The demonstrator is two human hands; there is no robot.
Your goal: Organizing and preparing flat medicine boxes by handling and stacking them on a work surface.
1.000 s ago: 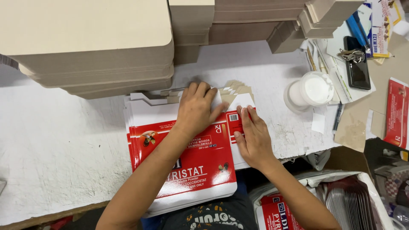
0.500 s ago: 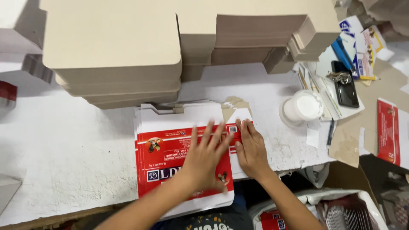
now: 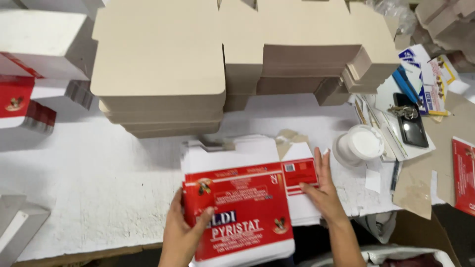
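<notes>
The left hand's (image 3: 179,236) fingers pinch the left edge of a red printed carton blank (image 3: 241,217) on the white bench (image 3: 89,183), while the right hand (image 3: 321,190) rests flat and spread beside it; light, bendable card, probably best gripped at its edges.

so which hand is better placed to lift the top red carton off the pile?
Left, probably. The left hand already grips the top red carton at its left edge, thumb on the printed face. The right hand lies flat on the cartons underneath, well placed to pin them down.
</notes>
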